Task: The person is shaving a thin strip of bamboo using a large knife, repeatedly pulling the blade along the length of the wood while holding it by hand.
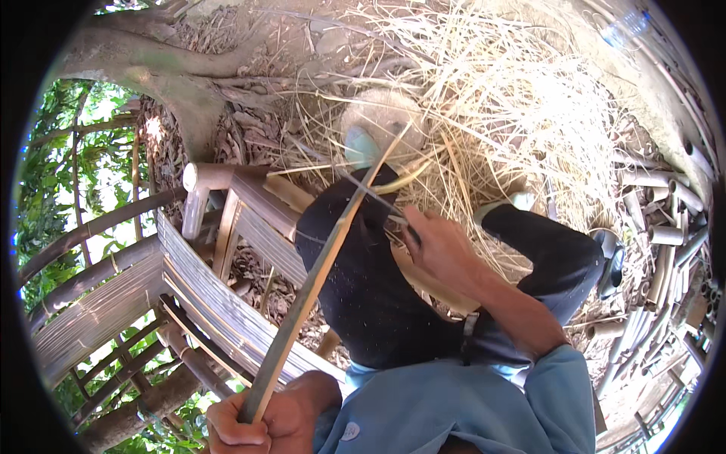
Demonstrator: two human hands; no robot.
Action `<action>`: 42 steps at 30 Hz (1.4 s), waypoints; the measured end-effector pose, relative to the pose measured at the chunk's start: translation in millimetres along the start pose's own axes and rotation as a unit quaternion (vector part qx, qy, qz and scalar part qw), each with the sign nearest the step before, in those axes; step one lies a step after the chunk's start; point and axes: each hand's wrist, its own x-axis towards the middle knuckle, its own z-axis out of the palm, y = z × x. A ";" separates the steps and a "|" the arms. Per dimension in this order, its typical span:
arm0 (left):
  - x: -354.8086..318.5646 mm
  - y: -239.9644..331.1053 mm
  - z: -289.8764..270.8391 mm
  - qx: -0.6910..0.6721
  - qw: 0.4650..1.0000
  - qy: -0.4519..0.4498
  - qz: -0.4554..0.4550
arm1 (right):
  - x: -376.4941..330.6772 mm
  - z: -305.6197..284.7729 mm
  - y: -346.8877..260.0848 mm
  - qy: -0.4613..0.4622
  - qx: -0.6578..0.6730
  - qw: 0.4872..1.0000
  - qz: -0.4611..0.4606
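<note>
My left hand (265,424) is closed round the near end of a long bamboo strip (306,299). The strip slants up and away to the right, over my dark trousers, and narrows toward its far end. My right hand (439,246) grips the dark handle of a knife (382,200). Its thin blade crosses the strip near my knee and appears to touch it. Just beyond the crossing, a pale curled shaving (408,180) hangs beside the strip. Part of the knife handle is hidden by my fingers.
A heap of pale bamboo shavings (514,98) covers the ground ahead, beside a round stump (382,113). To my left stands a slatted bamboo bench (227,303). Cut bamboo pieces (665,234) are piled at the right. Tree roots (144,57) spread at the far left.
</note>
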 end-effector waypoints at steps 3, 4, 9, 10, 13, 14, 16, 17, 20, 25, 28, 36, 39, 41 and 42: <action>-0.4 -8.4 -4.2 0.001 1.000 0.003 -0.017 | -5.5 17.0 1.0 0.028 -0.007 0.997 -0.066; -0.3 -9.2 -6.3 0.000 1.000 -0.010 -0.011 | -4.6 25.8 9.1 0.025 -0.004 0.996 -0.086; 5.5 -12.7 2.1 -0.011 1.000 -0.021 -0.008 | 42.0 48.0 114.2 0.060 0.018 0.998 -0.024; 3.8 -13.5 -0.6 0.000 1.000 -0.017 -0.007 | 46.7 53.5 124.6 0.054 0.030 0.998 -0.021; 4.5 -12.0 -4.7 0.008 1.000 -0.015 -0.016 | 51.2 71.5 166.0 0.028 0.000 0.998 0.056; 5.8 -11.7 -5.2 -0.004 1.000 -0.021 -0.021 | 54.1 74.1 181.2 0.021 -0.023 0.996 0.088; 6.5 -13.0 -7.0 -0.014 0.999 -0.034 -0.014 | 49.4 77.3 210.3 0.009 -0.041 0.986 0.163; 6.1 -14.9 -8.4 -0.012 0.999 -0.042 0.001 | 48.2 76.5 218.6 0.002 -0.050 0.979 0.199; 9.6 -1.6 -18.4 0.064 0.998 -0.011 -0.017 | 46.8 80.3 234.9 0.025 -0.128 0.967 0.217; 9.4 -10.8 -1.4 0.218 0.973 0.054 0.057 | 55.8 41.9 147.2 -0.006 -0.092 0.982 0.164; 6.1 -3.7 -8.3 0.271 0.959 0.007 0.080 | 30.1 8.9 56.6 0.000 -0.026 0.998 0.065; -6.2 -2.9 6.7 0.277 0.958 0.032 0.065 | -56.8 -9.2 -94.6 0.140 -0.061 0.941 -0.302; -6.9 -3.3 12.7 0.244 0.967 0.046 0.056 | -47.5 2.0 -74.4 0.143 -0.053 0.954 -0.258; -5.3 -2.4 8.8 0.232 0.969 0.068 0.049 | -25.9 12.8 -52.9 0.162 -0.077 0.963 -0.199; -3.9 -2.4 6.1 0.226 0.970 0.079 0.046 | -29.4 7.4 -56.9 0.129 -0.071 0.969 -0.200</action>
